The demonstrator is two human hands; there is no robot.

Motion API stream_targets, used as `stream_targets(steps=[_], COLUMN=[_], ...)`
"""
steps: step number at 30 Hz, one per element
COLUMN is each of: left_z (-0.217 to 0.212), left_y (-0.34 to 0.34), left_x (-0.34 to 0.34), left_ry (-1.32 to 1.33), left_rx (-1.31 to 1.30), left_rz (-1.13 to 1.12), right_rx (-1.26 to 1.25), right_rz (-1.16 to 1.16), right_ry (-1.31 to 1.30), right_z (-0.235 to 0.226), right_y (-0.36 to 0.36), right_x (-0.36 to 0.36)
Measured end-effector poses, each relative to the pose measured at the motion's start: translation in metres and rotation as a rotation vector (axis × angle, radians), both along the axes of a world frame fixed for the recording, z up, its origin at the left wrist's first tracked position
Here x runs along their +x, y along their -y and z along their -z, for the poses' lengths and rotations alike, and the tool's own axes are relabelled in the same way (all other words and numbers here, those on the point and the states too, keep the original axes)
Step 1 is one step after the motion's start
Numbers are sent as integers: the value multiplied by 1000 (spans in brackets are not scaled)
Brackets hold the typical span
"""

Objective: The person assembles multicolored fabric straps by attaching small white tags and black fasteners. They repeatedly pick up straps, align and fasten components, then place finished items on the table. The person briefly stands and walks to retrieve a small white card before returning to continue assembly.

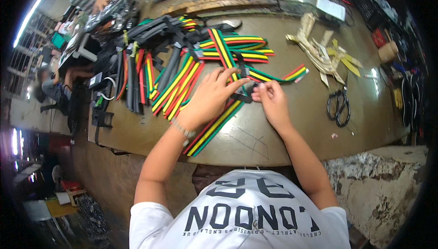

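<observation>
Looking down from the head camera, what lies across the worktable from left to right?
Heap of red, yellow and green striped straps → left hand → right hand → black-handled scissors → tan cardboard tube.
</observation>
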State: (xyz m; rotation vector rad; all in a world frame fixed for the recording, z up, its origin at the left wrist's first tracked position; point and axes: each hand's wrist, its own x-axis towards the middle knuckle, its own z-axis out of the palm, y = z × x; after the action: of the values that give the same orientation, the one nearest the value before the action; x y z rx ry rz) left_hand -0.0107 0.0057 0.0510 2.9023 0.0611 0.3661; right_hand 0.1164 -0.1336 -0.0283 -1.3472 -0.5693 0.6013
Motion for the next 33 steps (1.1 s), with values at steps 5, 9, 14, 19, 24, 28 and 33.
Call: stream_targets(steps=[5,9,14,19,24,28,33], left_z=[18,-14,-74,-126,-123,-38,49], left_y=[-40,-32,-39,-76,-115,-110,-108], left_x=[32,50,53,51,28,6,-6], left_ry=[-50,-147,-179,165,743,414,106], left_rx=[71,-92,-168,-186,-1,6,86], left_rz=[335,420,398,13,-421,-650,-696], right_rx=[78,139,257,247,241,254,209], right_rz=[110,315,351,290,292,233,184], right_ry=[-69,-111,-363,-437,-455,-467,-462], right_z=[-15,-28,-30,-29,-30,-30,-32], right_y=[12,21,26,29,29,27,26], right_x=[10,30,43,46,45,41,33])
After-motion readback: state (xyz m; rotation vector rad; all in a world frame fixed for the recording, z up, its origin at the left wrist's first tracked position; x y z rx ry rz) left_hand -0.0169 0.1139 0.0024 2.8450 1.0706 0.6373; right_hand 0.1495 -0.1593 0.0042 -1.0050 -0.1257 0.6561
